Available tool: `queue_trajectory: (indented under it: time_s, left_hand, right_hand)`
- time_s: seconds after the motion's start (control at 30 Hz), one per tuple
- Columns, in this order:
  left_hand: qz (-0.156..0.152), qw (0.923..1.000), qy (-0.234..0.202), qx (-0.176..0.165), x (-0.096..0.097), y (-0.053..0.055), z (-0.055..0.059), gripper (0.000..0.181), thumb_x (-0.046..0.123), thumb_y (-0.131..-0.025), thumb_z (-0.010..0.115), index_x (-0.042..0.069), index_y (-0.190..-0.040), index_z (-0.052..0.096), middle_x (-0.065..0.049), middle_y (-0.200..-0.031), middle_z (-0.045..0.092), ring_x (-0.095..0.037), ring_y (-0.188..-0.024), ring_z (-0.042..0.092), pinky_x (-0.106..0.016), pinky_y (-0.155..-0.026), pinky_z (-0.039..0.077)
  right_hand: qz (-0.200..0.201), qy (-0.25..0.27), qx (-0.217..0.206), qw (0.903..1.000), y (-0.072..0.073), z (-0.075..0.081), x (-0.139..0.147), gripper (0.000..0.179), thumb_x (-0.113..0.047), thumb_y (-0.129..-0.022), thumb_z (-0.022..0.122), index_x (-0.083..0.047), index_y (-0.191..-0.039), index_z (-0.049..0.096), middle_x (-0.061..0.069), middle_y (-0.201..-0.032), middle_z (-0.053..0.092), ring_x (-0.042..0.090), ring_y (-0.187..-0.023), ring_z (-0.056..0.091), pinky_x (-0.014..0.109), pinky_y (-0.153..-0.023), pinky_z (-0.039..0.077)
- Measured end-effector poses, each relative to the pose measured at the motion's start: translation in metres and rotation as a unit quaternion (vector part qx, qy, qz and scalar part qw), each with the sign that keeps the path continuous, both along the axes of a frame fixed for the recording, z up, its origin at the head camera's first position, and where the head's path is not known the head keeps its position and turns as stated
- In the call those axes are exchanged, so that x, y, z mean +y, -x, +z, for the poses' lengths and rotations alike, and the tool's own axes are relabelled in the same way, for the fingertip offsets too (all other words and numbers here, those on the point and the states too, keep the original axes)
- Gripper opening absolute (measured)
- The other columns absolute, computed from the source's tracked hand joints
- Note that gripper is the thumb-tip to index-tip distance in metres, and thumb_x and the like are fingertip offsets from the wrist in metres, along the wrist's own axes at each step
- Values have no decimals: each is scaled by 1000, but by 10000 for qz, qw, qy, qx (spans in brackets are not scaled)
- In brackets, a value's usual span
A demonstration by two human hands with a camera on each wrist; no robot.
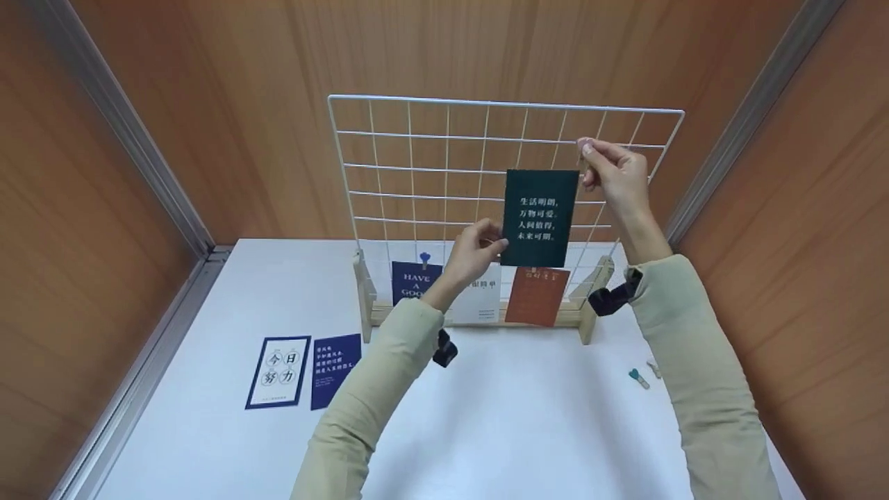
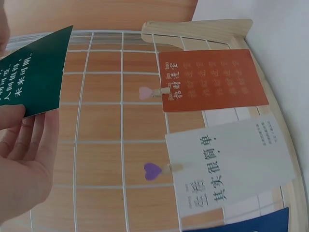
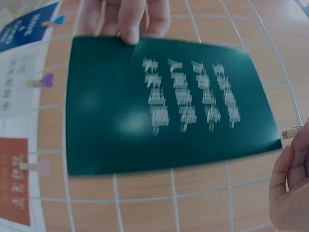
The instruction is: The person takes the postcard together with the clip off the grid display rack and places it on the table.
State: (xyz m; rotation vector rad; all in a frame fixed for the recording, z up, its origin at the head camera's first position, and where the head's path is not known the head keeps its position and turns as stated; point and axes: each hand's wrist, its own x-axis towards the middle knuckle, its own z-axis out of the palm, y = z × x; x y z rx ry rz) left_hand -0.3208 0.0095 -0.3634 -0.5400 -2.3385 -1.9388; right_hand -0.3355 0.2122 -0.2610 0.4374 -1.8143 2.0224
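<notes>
A dark green card [image 1: 539,219] with white writing is held upright in front of the white wire grid [image 1: 444,167]. My left hand [image 1: 478,248] pinches its lower left edge between thumb and fingers. Up at the card's top right corner, my right hand [image 1: 620,172] pinches a small wooden clip [image 3: 290,133], partly hidden by the fingers. Below the green card, an orange card [image 2: 212,82] hangs from a pink heart clip [image 2: 146,93]. Beside it a white card [image 2: 231,164] hangs from a purple heart clip [image 2: 153,171]. A blue card [image 1: 410,278] hangs farther left, under a blue heart clip [image 1: 425,257].
The grid stands in a wooden base [image 1: 587,319] on a white table [image 1: 500,423]. A blue-bordered card [image 1: 279,372] and a dark blue card [image 1: 332,368] lie at the left. A green clip [image 1: 639,378] and another clip [image 1: 653,369] lie at the right. Wood-grain walls surround the table.
</notes>
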Motion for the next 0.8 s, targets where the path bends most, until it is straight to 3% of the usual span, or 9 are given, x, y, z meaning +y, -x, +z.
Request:
queue_trajectory:
  time_s: [0.4,0.63,0.8]
  left_hand:
    - [68,9988,-476,-119,-69,-15,-21,14,4,-87,52,2,-101,54,-11,-92,56,-22,-85,56,-31,-72,49]
    - [504,9968,-499,-380,-111,-25,-47,16,5,-88,52,2,-103,54,-11,-93,57,-22,-87,56,-31,-74,49]
    - [733,9934,-464,-746,-133,-33,-67,16,6,-88,52,1,-102,54,-13,-94,55,-24,-87,54,-33,-74,48]
  right_hand:
    - [162,-259,-395,9988,-15,-38,36,24,-11,-84,60,4,-101,63,7,-83,63,9,-50,49,17,-49,44]
    - [154,-494,-645,9966,-22,-63,59,15,-11,-84,59,-4,-95,67,5,-76,61,8,-50,49,16,-46,43]
    - [279,-425,-873,9949,-27,-81,73,17,-11,-85,58,-1,-97,66,3,-70,59,8,-50,50,16,-48,44]
